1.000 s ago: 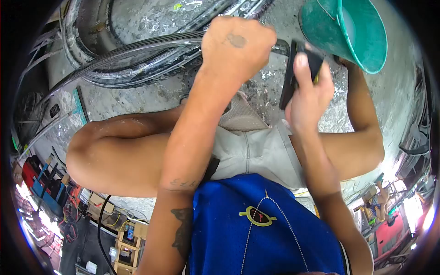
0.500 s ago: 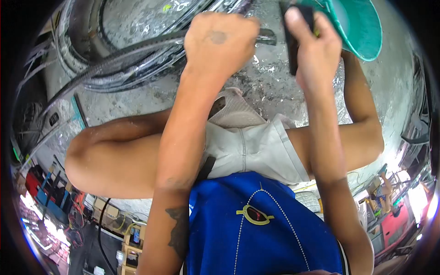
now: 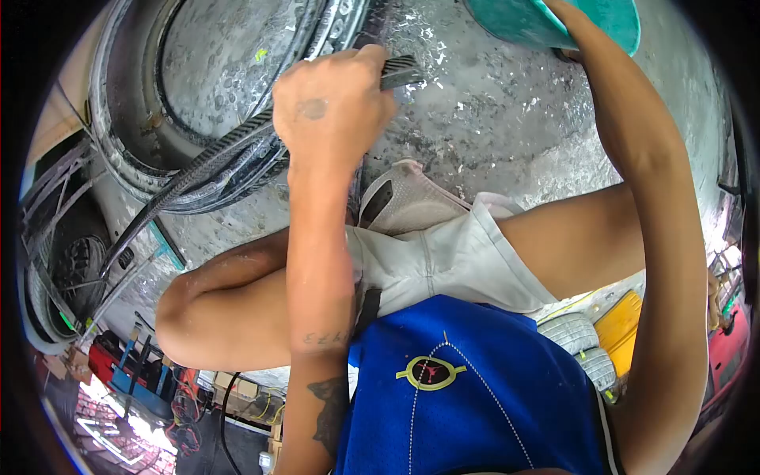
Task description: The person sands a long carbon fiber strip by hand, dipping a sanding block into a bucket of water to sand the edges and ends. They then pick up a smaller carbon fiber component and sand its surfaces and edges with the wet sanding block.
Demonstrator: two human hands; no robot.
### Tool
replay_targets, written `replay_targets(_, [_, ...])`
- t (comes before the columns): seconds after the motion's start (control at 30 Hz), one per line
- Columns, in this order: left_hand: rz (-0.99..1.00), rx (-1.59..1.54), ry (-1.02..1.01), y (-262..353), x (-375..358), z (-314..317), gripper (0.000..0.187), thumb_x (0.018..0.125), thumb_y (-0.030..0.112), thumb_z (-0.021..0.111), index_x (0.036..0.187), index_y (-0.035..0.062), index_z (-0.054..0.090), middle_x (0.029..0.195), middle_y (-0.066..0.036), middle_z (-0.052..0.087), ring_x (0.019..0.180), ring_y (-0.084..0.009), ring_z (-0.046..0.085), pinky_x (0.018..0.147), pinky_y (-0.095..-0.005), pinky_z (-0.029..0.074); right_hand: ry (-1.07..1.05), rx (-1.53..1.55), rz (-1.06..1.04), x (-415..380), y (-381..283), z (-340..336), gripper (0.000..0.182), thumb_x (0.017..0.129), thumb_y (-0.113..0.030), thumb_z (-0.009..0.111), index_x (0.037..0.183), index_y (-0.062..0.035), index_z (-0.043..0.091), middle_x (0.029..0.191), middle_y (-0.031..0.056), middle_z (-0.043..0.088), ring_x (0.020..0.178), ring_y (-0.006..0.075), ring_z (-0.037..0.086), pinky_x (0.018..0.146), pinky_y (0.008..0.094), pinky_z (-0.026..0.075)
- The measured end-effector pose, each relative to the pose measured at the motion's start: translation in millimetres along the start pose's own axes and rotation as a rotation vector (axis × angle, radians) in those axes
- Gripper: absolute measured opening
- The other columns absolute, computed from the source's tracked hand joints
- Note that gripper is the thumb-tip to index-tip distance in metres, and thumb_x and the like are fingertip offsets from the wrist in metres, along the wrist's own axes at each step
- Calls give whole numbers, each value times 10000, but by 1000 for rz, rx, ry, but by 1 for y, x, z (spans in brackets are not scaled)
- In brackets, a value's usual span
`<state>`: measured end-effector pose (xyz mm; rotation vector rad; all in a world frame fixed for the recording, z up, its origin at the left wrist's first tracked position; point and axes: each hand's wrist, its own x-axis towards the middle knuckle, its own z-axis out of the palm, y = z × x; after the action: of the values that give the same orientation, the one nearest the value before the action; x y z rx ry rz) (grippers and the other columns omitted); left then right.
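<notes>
My left hand [image 3: 332, 107] is closed round a long dark strip [image 3: 202, 168] with a woven, carbon-like pattern. One cut end of the strip juts out past my knuckles. The rest runs down and left, over a stack of black hoops [image 3: 127, 162] that look like wheel rims. On the other side, my right forearm [image 3: 625, 95] stretches up to a teal bucket [image 3: 621, 24] at the top edge. My right hand itself lies beyond the picture's edge, so its fingers and anything in them are hidden.
Wet grey concrete floor [image 3: 475, 103] with white flecks spreads in front of my crossed legs. A mesh-covered seat or cloth [image 3: 416, 198] lies between my legs. Tyres [image 3: 570, 332] and a yellow panel [image 3: 617, 328] stand behind on the right; tools and cables [image 3: 186, 412] on the left.
My right hand, earlier holding a black block near the strip's end, has moved up and out of view by the bucket. My left hand, with the strip, has shifted left and slightly down.
</notes>
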<state>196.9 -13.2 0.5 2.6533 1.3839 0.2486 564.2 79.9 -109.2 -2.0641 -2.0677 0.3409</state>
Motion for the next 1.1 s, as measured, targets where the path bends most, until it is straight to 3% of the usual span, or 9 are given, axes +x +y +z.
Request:
replay_targets(0.2, [8, -16, -12, -2, 0, 1, 231, 685, 234, 768, 876, 116, 716, 770, -104, 706, 736, -326, 687, 657, -443, 529, 138, 98, -45, -19, -19, -28, 265, 878, -168, 693, 1074, 10, 708, 998, 185, 732, 928, 287, 711, 844, 392, 531])
replay_targets(0.27, [22, -42, -9, -4, -1, 3, 269, 694, 289, 795, 861, 103, 697, 757, -130, 690, 736, -361, 669, 638, -464, 513, 465, 281, 63, -42, -58, -62, 258, 875, -166, 686, 1074, -5, 709, 988, 164, 740, 901, 289, 712, 826, 390, 532])
replay_targets(0.37, [12, -22, -58, -3, 2, 1, 267, 700, 289, 788, 871, 103, 700, 749, -131, 693, 733, -360, 678, 645, -464, 520, 184, 610, 200, -87, -139, -90, 261, 874, -178, 685, 1091, -34, 710, 1011, 142, 746, 906, 275, 708, 822, 381, 527])
replay_targets(0.4, [12, -30, -57, -3, 2, 2, 261, 706, 291, 784, 873, 107, 704, 749, -133, 695, 731, -360, 681, 651, -464, 524, 176, 459, 11, -103, -152, -88, 280, 882, -208, 719, 1119, -60, 711, 1142, 166, 717, 1038, 224, 674, 895, 360, 497])
replay_targets(0.47, [-9, -39, -46, -6, 2, -1, 254, 713, 293, 781, 875, 111, 708, 750, -136, 697, 730, -361, 684, 657, -463, 528, 167, 785, 7, -137, -181, -62, 242, 895, -188, 774, 1087, -51, 716, 981, 12, 690, 850, 76, 586, 745, 250, 490])
replay_targets(0.57, [-25, -33, -105, -4, 1, -2, 230, 730, 276, 763, 874, 105, 708, 757, -142, 701, 730, -362, 685, 665, -466, 534, 96, 978, 191, -171, -216, -50, 262, 865, -176, 800, 1067, -30, 718, 972, 36, 703, 840, 113, 627, 800, 284, 510])
replay_targets(0.9, [-38, -121, -48, -10, 0, 7, 173, 754, 214, 713, 879, 94, 712, 792, -144, 720, 757, -366, 706, 702, -478, 559, 432, 887, -32, -169, -216, -10, 163, 819, -61, 830, 950, -1, 755, 856, 52, 666, 718, 84, 603, 636, 226, 467])
replay_targets(0.97, [-2, -62, -36, -6, 0, 5, 106, 722, 150, 682, 750, 86, 762, 758, -148, 730, 725, -318, 738, 665, -428, 581, 433, 944, -27, -164, -224, -12, 150, 817, -41, 824, 936, 10, 747, 850, 51, 666, 701, 80, 588, 620, 227, 458])
replay_targets(1.1, [5, -90, -9, -5, -1, 2, 107, 715, 156, 689, 750, 88, 763, 760, -156, 729, 717, -319, 738, 661, -429, 581, 404, 945, -55, -152, -221, -15, 111, 829, -25, 805, 902, 22, 735, 837, 54, 672, 720, 82, 603, 630, 226, 455])
